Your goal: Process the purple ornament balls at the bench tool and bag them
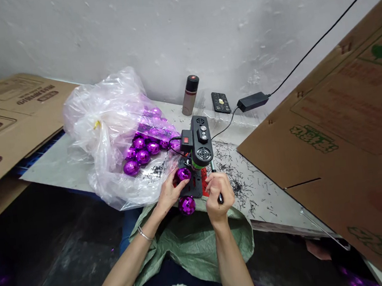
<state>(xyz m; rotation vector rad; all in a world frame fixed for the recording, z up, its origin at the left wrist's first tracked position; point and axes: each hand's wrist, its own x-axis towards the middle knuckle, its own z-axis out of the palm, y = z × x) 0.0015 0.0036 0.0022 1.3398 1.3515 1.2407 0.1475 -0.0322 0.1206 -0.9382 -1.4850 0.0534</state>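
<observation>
Left grip [169, 191]: thumb and fingers closed about one purple ball [184, 174], held under the head of a black machine [200, 137]. Bracelet [144, 233] on the wrist behind.

Right grip [219, 193]: fist closed round the lever [220, 199], its black end showing below the fingers.

Second ball [186, 205]: between the two grips, nearer the left and closer to the body, above a green sack [191, 247] across the lap.

Bag [104, 147], clear plastic: left of the left grip; more purple balls [143, 156] heaped at its near right side.

Clippings [250, 191], thin, black: strewn over the table [269, 205] just right of the right grip.

Bottle [190, 96], upright; phone [220, 102], flat; adapter [252, 102], black, corded: in a row beyond both grips, past the machine.

Right carton [340, 136]: well right of the right grip, tilted.

Left carton [13, 107]: far left of the left grip, beyond the bag.
</observation>
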